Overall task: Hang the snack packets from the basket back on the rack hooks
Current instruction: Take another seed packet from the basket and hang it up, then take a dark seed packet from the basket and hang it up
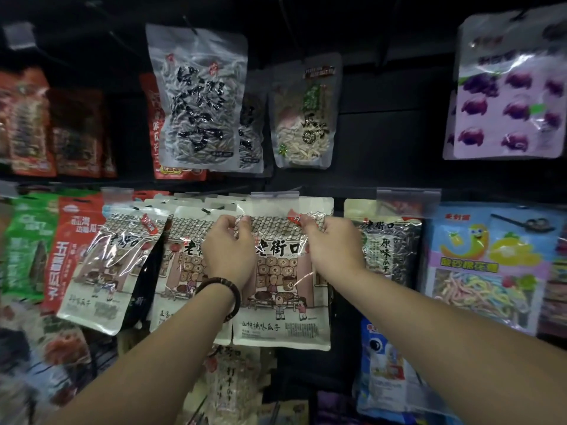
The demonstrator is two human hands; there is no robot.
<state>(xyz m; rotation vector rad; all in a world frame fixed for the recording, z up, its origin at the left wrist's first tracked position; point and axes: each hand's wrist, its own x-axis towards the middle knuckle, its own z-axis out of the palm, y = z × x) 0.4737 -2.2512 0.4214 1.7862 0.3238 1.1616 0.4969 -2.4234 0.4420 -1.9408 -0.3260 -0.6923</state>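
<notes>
1. Two bare arms, the left arm [138, 363] and the right arm [445, 332], reach up from the bottom, closest to us.
2. They reach to the big dark shop rack [383, 142], where many bags hang in rows.
3. In the middle row is the white plastic snack packet [282, 302] with a drawn shop on it. It stands tall, its long side up and down. Its top is up and its front faces the person, so the writing reads the right way. It sits in front of other packets like it.
4. The left hand [228, 250] and the right hand [333, 250] each pinch a top corner with curled fingers [242, 223]. Holding both corners likely keeps the top flat, so its hole can find a hook.
5. A clear plastic label strip [274, 194] sits just above the top edge. It hides the hook, so I cannot tell if the packet hangs yet.
6. A dark bead bracelet [228, 289] circles the left wrist.
</notes>
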